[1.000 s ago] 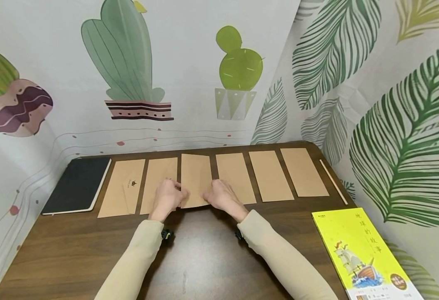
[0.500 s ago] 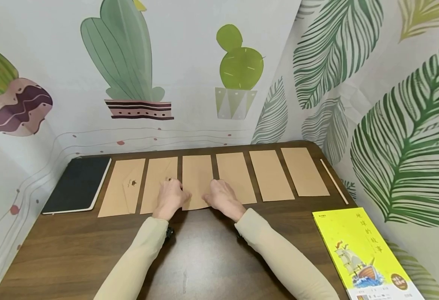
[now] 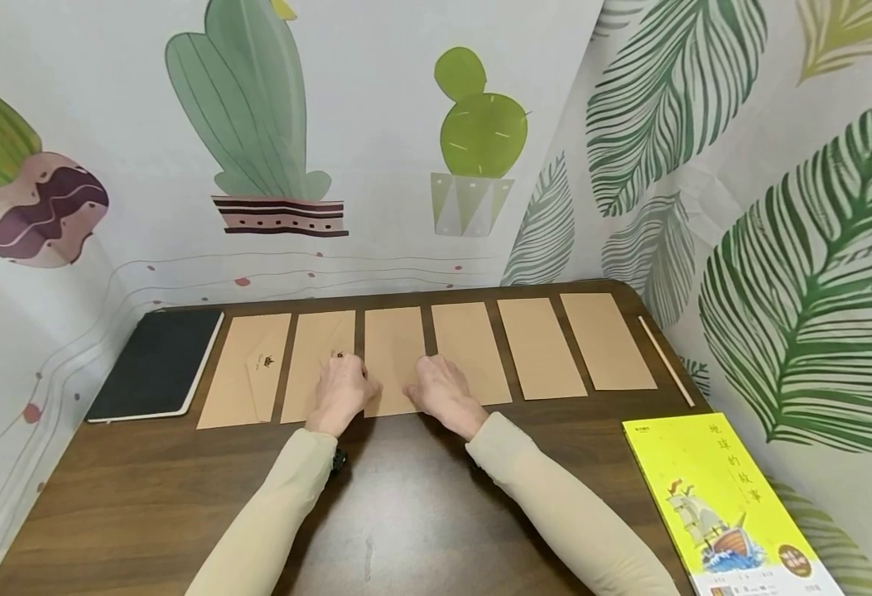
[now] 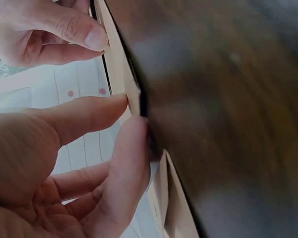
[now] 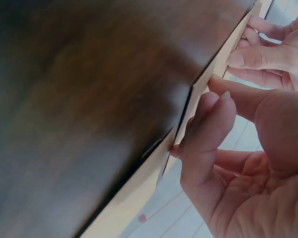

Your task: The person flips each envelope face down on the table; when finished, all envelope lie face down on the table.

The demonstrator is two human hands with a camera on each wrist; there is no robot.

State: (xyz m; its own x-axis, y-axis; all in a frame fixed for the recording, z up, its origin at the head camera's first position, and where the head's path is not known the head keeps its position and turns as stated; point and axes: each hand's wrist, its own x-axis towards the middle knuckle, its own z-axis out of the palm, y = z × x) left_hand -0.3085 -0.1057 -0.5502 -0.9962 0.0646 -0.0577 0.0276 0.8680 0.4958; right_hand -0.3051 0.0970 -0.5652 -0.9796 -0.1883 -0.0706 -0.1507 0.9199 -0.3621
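Note:
A brown paper envelope (image 3: pixel 394 339), plain side up, lies flat in a row of several like it. Near its lower left corner, my left hand (image 3: pixel 341 393) pinches the side edge, thumb on top and index finger at the rim in the left wrist view. My right hand (image 3: pixel 445 393) holds the opposite edge near the lower right corner; its thumb and index finger (image 5: pixel 207 116) meet there in the right wrist view. The left hand partly covers the neighbouring envelope (image 3: pixel 315 343), and the right hand overlaps the one to its right (image 3: pixel 465 331).
On the far left envelope (image 3: pixel 233 364), a flap with a crown print shows. Beside it lies a black notebook (image 3: pixel 160 364). Two more envelopes, a thin stick (image 3: pixel 665 362) and a yellow book (image 3: pixel 711 488) are to the right. A patterned wall stands behind the table (image 3: pixel 398 513).
The middle envelope, bowed up with raised edges a second ago, now lies flat and in line with the others. My left hand has shifted slightly right; the right hand has barely moved.

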